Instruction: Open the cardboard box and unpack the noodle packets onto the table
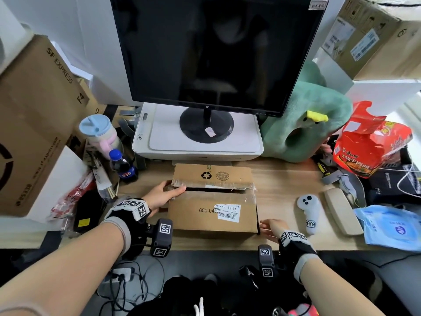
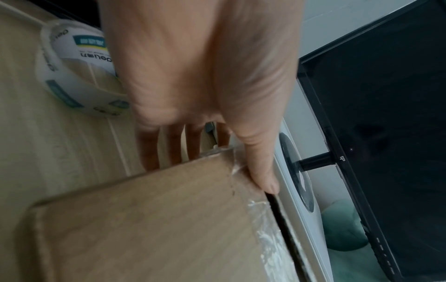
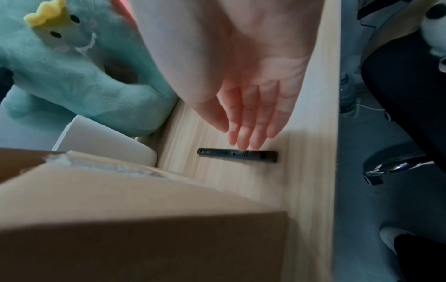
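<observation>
The brown cardboard box lies on the wooden table in front of the printer. Its taped top flaps are parted by a dark slit. My left hand rests on the box's left end: the thumb lies on top at the slit, and straight fingers run down the side. My right hand is open by the box's near right corner. Its fingertips are at a black utility knife lying on the table. A red noodle bag sits far right. The box's contents are hidden.
A monitor stands on a white printer behind the box, with a green plush to its right. A tape roll, bottle and cup crowd the left. A white controller and beige case lie on the right.
</observation>
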A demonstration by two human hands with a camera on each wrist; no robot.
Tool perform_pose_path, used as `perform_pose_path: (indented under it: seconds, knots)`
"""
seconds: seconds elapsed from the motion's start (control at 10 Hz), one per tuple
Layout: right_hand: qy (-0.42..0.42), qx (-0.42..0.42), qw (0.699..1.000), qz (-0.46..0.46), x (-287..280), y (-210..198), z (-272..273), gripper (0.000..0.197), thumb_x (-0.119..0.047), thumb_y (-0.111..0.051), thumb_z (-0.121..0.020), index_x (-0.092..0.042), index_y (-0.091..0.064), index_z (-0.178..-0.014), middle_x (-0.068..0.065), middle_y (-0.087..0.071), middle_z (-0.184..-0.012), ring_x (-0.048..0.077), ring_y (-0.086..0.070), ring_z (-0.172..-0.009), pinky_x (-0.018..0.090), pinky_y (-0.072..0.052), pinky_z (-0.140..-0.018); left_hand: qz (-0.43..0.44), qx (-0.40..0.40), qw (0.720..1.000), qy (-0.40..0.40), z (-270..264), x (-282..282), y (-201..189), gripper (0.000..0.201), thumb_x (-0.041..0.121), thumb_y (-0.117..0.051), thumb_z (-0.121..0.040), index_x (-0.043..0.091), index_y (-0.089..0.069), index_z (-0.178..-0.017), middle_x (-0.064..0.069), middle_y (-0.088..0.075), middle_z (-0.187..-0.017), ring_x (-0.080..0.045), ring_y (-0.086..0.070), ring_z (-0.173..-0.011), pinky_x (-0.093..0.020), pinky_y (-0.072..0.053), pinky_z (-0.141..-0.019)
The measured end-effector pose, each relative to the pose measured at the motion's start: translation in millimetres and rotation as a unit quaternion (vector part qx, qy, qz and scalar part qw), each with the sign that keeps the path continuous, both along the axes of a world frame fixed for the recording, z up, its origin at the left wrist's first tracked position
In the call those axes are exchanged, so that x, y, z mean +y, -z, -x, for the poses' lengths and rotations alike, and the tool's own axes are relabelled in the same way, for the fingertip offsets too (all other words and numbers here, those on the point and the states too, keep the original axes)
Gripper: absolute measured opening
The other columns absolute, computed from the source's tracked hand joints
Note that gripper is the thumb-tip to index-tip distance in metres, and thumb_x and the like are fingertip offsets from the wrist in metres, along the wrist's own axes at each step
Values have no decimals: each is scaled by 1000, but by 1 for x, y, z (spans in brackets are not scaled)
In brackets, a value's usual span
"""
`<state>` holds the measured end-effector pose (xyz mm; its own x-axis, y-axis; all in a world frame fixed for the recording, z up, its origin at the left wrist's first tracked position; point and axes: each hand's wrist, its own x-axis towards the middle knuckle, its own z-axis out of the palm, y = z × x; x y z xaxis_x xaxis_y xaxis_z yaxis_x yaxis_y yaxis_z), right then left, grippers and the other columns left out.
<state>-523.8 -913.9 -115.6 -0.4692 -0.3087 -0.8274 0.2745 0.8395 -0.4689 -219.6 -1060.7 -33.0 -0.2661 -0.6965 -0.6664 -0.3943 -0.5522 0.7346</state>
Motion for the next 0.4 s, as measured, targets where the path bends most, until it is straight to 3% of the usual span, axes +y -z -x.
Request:
perform_pose_path:
  seconds: [0.1, 0.3, 0.4]
  knots:
    - [4, -8, 1000, 9, 7, 3, -7, 26, -4, -43, -94, -9, -56, -72, -6, -52, -31, 10, -52, -40, 20, -37, -48, 5, 14, 1000, -14, -5, 3, 2, 59, 33, -68, -81, 15, -46, -134, -9, -57, -132, -21, -54, -115, -33, -41, -102]
    - [27, -39, 999, 22, 27, -9, -31, 23, -6, -44, -95, -7, -56, -75, 3, -64, -60, 14, -54, -60, 20, -44, -48, 10, 41, 999, -5, -14, 7, -4, 94, 49, -77, -62, 24, -36, -143, -6, -45, -145, -24, -49, -126, -47, -40, -106]
    - [34, -36, 998, 35, 37, -17, -43, 16, -10, -43, -96, -5, -58, -96, 5, -70, -77, 16, -57, -70, 20, -43, -57, 20, 53, 998, -18, -21, 7, -5, 86, 45, -72, -71, 27, -31, -145, -7, -36, -151, -27, -40, -134, -43, -41, -103]
